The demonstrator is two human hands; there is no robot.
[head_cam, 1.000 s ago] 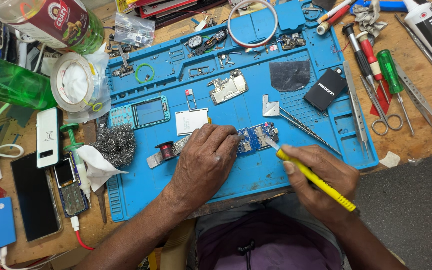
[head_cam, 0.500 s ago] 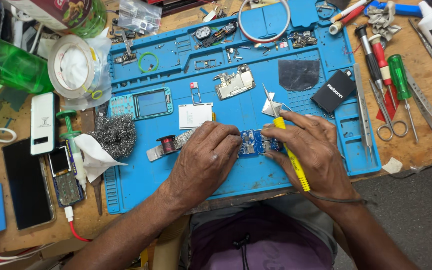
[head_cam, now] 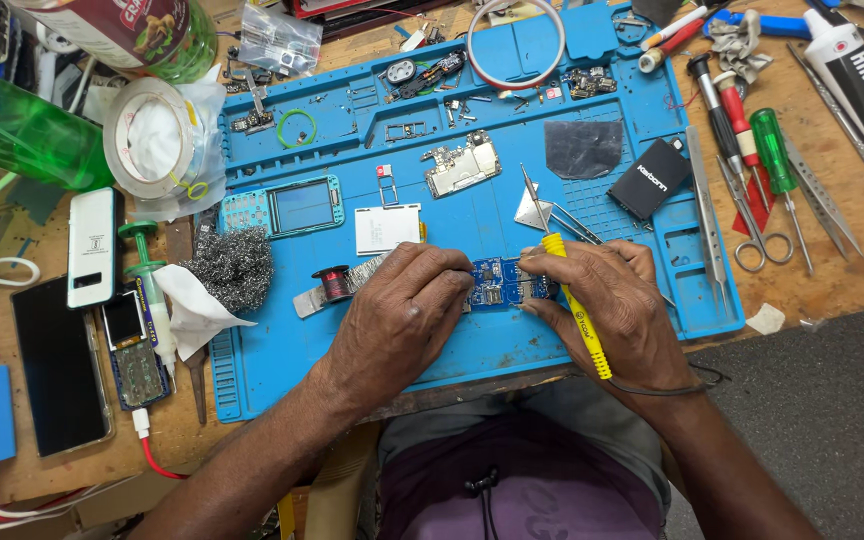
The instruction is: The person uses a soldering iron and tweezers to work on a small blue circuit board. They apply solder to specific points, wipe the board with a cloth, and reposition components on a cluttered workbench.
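Single view, worn on the head, looking almost straight down onto the desk [head_cam: 812,290] from above and close in. Framed wide enough to take in the whole blue mat [head_cam: 472,350], centred slightly left of middle, with its far edge near the top. Near edge of the desk and the lap at the bottom, both forearms entering from there. Left hand [head_cam: 397,320] and right hand [head_cam: 617,305] just below centre. Grey floor [head_cam: 832,420] at lower right.

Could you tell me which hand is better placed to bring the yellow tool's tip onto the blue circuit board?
Probably the right hand: it grips the yellow tool beside the blue circuit board. The left hand pins the board.
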